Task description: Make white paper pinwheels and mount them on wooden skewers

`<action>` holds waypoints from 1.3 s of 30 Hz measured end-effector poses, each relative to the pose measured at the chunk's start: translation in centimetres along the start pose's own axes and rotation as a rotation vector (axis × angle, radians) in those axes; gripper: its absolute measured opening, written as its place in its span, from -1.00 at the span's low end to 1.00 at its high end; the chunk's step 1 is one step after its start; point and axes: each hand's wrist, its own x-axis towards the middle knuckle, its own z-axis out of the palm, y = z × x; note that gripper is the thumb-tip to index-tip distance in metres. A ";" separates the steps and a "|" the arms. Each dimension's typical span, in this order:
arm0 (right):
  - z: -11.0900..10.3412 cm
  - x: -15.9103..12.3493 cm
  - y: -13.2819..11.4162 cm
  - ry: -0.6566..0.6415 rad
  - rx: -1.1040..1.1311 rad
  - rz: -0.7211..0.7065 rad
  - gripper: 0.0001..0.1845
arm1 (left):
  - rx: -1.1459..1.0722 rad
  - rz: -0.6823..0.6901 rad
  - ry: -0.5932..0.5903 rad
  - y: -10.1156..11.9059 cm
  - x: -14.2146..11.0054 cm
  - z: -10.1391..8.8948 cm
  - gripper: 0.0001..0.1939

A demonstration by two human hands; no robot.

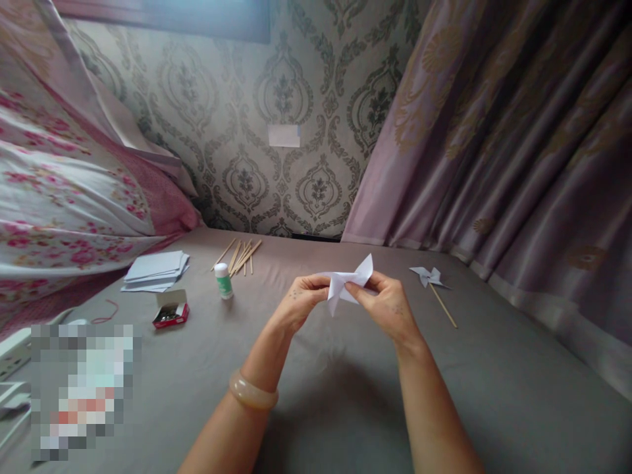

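A white folded paper piece [351, 283] with pointed flaps is held up above a grey bed sheet [316, 388]. My left hand [301, 304] pinches its left side and my right hand [385, 304] pinches its right side, fingers closed on the paper. A pale bangle [251, 392] sits on my left wrist. A finished white paper pinwheel on a wooden stick [434, 284] lies on the sheet to the right of my hands.
To the left lie a stack of white paper sheets [155, 270], a small open red box [170, 313], a white glue bottle with a green label [224, 280] and several wooden sticks [241, 257]. Floral bedding [59, 191] rises at left, a purple curtain [518, 151] at right.
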 end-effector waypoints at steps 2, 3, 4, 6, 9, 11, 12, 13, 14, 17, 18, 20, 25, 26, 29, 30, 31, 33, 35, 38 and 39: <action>-0.2 0.3 0.4 -0.004 0.061 0.063 -0.70 | 0.021 -0.008 -0.039 -0.2 0.0 -0.4 -0.68; -0.3 0.4 0.6 0.003 0.095 0.094 -0.69 | 0.048 -0.020 -0.060 -0.2 0.0 -0.6 -0.66; -0.5 0.5 0.8 0.020 0.125 0.123 -0.67 | 0.086 -0.039 -0.079 -0.3 0.0 -0.9 -0.64; -0.9 0.7 1.1 0.077 0.184 0.173 -0.64 | 0.180 -0.086 -0.112 -0.5 0.1 -1.4 -0.65; -1.4 1.1 1.5 0.167 0.249 0.226 -0.62 | 0.260 -0.147 -0.162 -1.4 0.3 -1.9 -0.64; -1.6 1.3 1.7 0.200 0.264 0.244 -0.61 | 0.246 -0.168 -0.185 -2.2 0.4 -1.8 -0.63; -1.6 1.4 1.8 0.212 0.264 0.248 -0.61 | 0.227 -0.174 -0.187 -2.6 0.5 -1.7 -0.64; -1.7 1.5 1.9 0.223 0.263 0.248 -0.60 | 0.203 -0.180 -0.185 -3.0 0.5 -1.5 -0.65; -1.7 1.5 2.0 0.234 0.262 0.247 -0.60 | 0.174 -0.190 -0.179 -3.4 0.6 -1.2 -0.65; -1.9 1.6 2.0 0.257 0.258 0.240 -0.57 | 0.061 -0.238 -0.154 -4.1 0.5 -0.3 -0.64; -1.9 1.6 2.0 0.263 0.256 0.238 -0.56 | 0.021 -0.250 -0.143 -4.2 0.5 0.0 -0.63; -2.1 1.6 1.9 0.282 0.249 0.225 -0.54 | -0.051 -0.264 -0.105 -4.2 0.5 0.5 -0.60; -2.4 1.8 2.2 0.410 0.176 0.109 -0.50 | -0.174 -0.197 0.053 -4.6 0.5 1.4 -0.55; -2.4 1.8 2.4 0.430 0.148 0.071 -0.51 | -0.191 -0.172 0.086 -4.9 0.5 1.5 -0.54; -2.2 1.8 2.9 0.462 -0.013 -0.037 -0.59 | -0.236 -0.129 0.162 -5.6 0.5 1.8 -0.54; -2.1 1.8 3.1 0.465 -0.079 -0.061 -0.62 | -0.253 -0.126 0.175 -5.8 0.5 1.9 -0.54; -2.0 1.8 3.2 0.468 -0.135 -0.076 -0.64 | -0.270 -0.124 0.182 -6.0 0.5 2.0 -0.55; -1.8 1.8 3.4 0.468 -0.202 -0.086 -0.66 | -0.299 -0.126 0.185 -6.2 0.5 2.1 -0.57; -1.7 1.8 3.5 0.461 -0.231 -0.087 -0.67 | -0.319 -0.129 0.187 -6.3 0.6 2.2 -0.62; -1.5 1.8 3.7 0.449 -0.289 -0.097 -0.67 | -0.328 -0.115 0.202 -6.3 0.6 2.2 -0.70; -1.4 1.8 3.6 0.441 -0.311 -0.101 -0.67 | -0.327 -0.108 0.206 -6.3 0.6 2.2 -0.71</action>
